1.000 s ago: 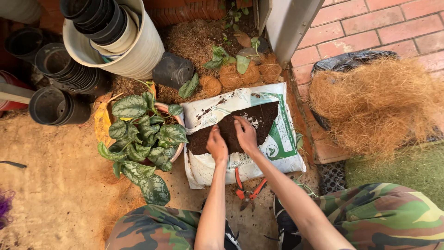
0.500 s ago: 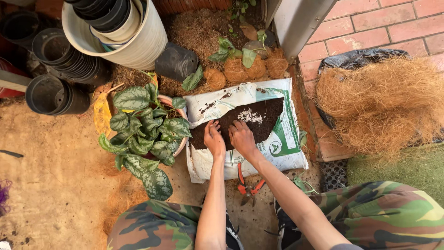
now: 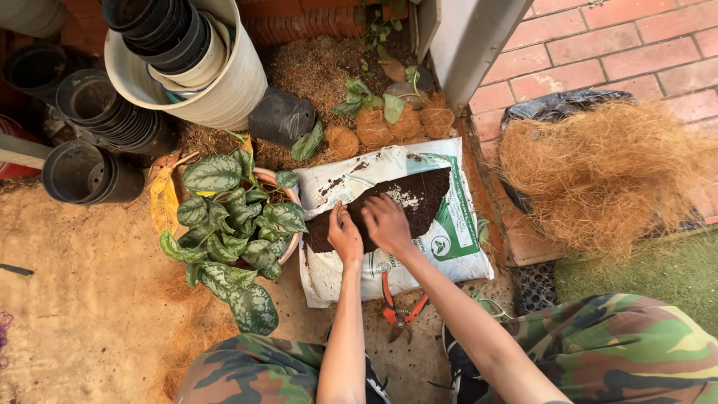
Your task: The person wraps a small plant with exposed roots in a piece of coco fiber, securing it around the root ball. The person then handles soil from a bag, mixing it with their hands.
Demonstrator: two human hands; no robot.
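Both hands work in the dark potting soil (image 3: 389, 206) that fills a white sack (image 3: 396, 217) lying flat on the ground with its upper face cut open, so the soil sits exposed like a shallow tray; laid this way the sack needs no holding and the soil can be taken from above. The left hand (image 3: 345, 238) rests at the near edge of the soil with fingers loosely curled and close together, palm down, as if gathering a small heap; whether it actually encloses soil cannot be told. The right hand (image 3: 386, 223) lies just beside it, nearly touching, fingers spread a little and pressed into the soil surface.

A leafy plant (image 3: 232, 232) with mottled green leaves stands in a pinkish pot (image 3: 290, 196) touching the sack's left edge, close enough that soil need travel only a short way from sack to pot. Red-handled pruning shears (image 3: 402, 310) lie on the ground at the sack's near edge, between the person's knees in camouflage trousers (image 3: 613, 352), within reach yet clear of the hands.

Beyond the sack's far edge sit round coir balls (image 3: 389, 127) on loose fibre; a large heap of coconut fibre (image 3: 598, 172) lies on black plastic to the right, on the brick paving; stacked black nursery pots (image 3: 90, 142) and a white bucket (image 3: 217, 90) holding more pots rest at the far left.
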